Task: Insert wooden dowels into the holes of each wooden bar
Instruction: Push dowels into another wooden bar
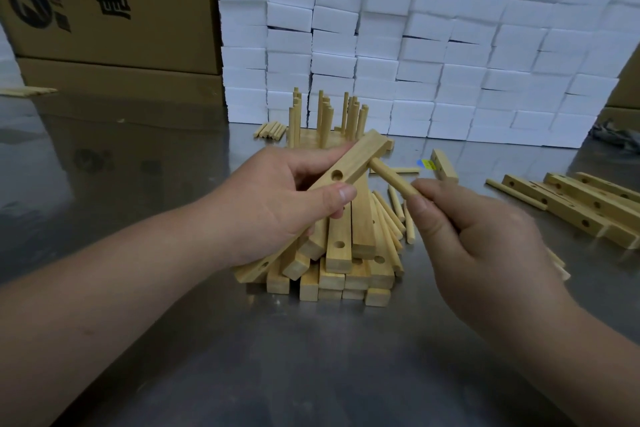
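Over the surface (311,357), left hand (277,198) has its grip wrapped round a bar (360,156) while right hand (485,236) pinches 1 dowel (391,177) at its far hole, so only some finished bars (325,118) stand behind and a big pile (339,253) looks left to do.

This looks like a small factory or assembly workshop rather than a home. The work surface is a bare, scuffed metal table (138,156) that mirrors what stands behind it. Along its far edge rises a wall of identical white foam blocks (415,45) stacked in neat columns, flanked by large cardboard cartons (104,10) printed with a black logo and Chinese characters. Identical drilled wooden bars (339,253) lie heaped mid-table, a second batch of bars (571,208) lies at the right, loose dowels (394,201) lie between, and upright dowels (325,118) stand in bars behind. A dark object (609,135) at the far right, perhaps cloth, is too blurred to identify.
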`<state>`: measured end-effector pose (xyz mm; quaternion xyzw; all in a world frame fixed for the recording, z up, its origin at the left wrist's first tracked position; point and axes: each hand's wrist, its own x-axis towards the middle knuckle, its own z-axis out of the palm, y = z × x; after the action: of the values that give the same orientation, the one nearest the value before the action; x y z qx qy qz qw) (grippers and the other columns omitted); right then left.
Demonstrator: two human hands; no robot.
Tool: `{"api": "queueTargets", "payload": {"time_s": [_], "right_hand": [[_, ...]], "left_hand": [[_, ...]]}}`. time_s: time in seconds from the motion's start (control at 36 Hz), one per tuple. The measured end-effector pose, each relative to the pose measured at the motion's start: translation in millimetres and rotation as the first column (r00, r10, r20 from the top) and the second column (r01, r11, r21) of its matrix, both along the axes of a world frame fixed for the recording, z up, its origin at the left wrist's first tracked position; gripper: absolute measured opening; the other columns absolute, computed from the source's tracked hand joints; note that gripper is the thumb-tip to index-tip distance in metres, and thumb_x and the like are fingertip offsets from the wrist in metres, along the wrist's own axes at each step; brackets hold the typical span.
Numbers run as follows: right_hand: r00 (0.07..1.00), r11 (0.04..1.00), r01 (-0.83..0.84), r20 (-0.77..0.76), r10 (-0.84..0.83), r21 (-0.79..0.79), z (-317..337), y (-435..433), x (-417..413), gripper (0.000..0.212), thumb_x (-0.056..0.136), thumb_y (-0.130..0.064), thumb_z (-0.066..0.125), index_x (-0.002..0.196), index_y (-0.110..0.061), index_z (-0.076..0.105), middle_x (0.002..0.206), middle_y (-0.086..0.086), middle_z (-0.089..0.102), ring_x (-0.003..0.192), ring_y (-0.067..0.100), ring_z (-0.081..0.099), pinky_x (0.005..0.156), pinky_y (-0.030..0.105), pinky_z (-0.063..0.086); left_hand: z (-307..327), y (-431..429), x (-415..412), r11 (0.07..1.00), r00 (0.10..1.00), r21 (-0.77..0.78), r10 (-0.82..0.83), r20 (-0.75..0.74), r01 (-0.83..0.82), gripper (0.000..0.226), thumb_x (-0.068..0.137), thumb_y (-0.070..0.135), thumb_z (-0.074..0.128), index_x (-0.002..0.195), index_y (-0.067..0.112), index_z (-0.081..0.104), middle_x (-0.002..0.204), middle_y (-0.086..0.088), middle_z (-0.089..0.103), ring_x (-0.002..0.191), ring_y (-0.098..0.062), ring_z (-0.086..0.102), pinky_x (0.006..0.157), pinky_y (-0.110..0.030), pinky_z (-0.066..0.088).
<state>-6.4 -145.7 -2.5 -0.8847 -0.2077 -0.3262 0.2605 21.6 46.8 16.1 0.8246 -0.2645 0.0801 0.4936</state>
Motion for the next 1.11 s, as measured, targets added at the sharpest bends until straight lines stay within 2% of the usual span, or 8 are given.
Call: {"api": "queueTargets", "payload": {"time_s": [0.08,0.25,0.53,0.67,0.83,0.92,0.97,1.11], "right_hand": [[0.988,0.973,-0.104,-0.089,0.124,0.205,0.3,-0.2,-0.9,0.031,0.078,-0.058,0.030,0.072,-0.045,0.058,0.085,-0.013,0.060,0.074,0.005,0.054,0.051,0.028,0.042],[0.940,0.874,-0.197,-0.167,0.296,0.445,1.9,-4.1,-1.0,0.026,0.077,-0.062,0.045,0.091,-0.046,0.060,0.046,-0.010,0.049,0.044,-0.001,0.044,0.041,0.011,0.034],[0.977,0.753,-0.091,-0.088,0.195,0.652,7.6,-13.9,5.9,0.021,0.076,-0.049,0.051,0.078,-0.037,0.067,0.049,-0.012,0.050,0.046,-0.002,0.044,0.042,0.011,0.035],[0.978,0.710,-0.086,-0.076,0.193,0.699,10.6,-18.1,9.6,0.014,0.087,-0.032,0.053,0.092,-0.031,0.066,0.049,-0.011,0.049,0.047,0.000,0.042,0.047,0.020,0.036],[0.934,0.491,-0.167,-0.022,0.356,0.855,15.7,-22.2,11.0,0.013,0.094,-0.022,0.044,0.098,-0.024,0.056,0.055,-0.003,0.058,0.043,0.010,0.044,0.041,0.019,0.039],[0.986,0.759,0.026,-0.143,0.089,0.651,14.9,-31.6,20.5,0.018,0.091,-0.028,0.043,0.082,-0.026,0.059,0.061,-0.004,0.062,0.048,0.009,0.049,0.045,0.022,0.040],[0.941,0.940,0.278,-0.252,-0.225,0.197,12.8,-41.9,31.0,0.020,0.088,-0.032,0.042,0.077,-0.027,0.058,0.065,-0.005,0.060,0.056,0.012,0.052,0.050,0.026,0.039],[0.725,0.770,0.374,-0.355,-0.590,-0.517,16.6,-54.6,43.9,0.022,0.086,-0.038,0.048,0.077,-0.025,0.063,0.065,-0.005,0.062,0.061,0.011,0.058,0.052,0.024,0.044]], "left_hand": [[1.2,-0.3,-1.5,1.000,1.000,0.017,-0.007,0.022,0.007,0.031,0.076,0.041,0.057,0.092,0.067,0.052,0.070,0.017,0.067,0.073,0.004,0.061,0.057,-0.005,0.045],[6.0,-4.7,-6.3,1.000,0.999,0.018,-0.005,0.041,0.005,0.031,0.069,0.053,0.055,0.090,0.075,0.047,0.080,0.027,0.066,0.083,0.003,0.061,0.059,-0.004,0.046],[6.6,1.5,-2.1,0.998,0.996,0.035,0.056,0.070,-0.058,0.066,0.057,0.069,0.042,0.122,0.059,0.034,0.088,0.018,0.066,0.080,0.003,0.059,0.062,-0.005,0.044],[1.0,0.8,-1.8,0.988,0.990,0.117,0.084,0.112,-0.097,0.022,0.071,0.062,0.041,0.073,0.054,0.062,0.065,0.004,0.056,0.056,-0.002,0.052,0.052,-0.010,0.042],[-5.3,-2.7,4.7,0.981,0.975,-0.034,0.194,0.111,-0.191,0.035,0.077,0.058,0.037,0.063,0.033,0.057,0.052,0.016,0.051,0.046,0.001,0.043,0.044,-0.010,0.036],[-11.5,-1.5,11.8,0.941,0.950,-0.157,0.309,0.043,-0.299,0.035,0.093,0.038,0.039,0.067,0.021,0.055,0.051,0.012,0.048,0.043,0.001,0.040,0.043,-0.012,0.034],[-13.4,-0.3,15.3,0.913,0.936,-0.215,0.350,-0.018,-0.346,0.035,0.096,0.036,0.037,0.079,0.012,0.057,0.056,0.009,0.050,0.047,-0.003,0.042,0.047,-0.019,0.037],[-12.4,0.7,19.9,0.850,0.911,-0.328,0.392,-0.129,-0.412,0.032,0.098,0.036,0.033,0.085,0.022,0.058,0.051,0.011,0.053,0.052,-0.010,0.040,0.043,-0.018,0.035]]}}
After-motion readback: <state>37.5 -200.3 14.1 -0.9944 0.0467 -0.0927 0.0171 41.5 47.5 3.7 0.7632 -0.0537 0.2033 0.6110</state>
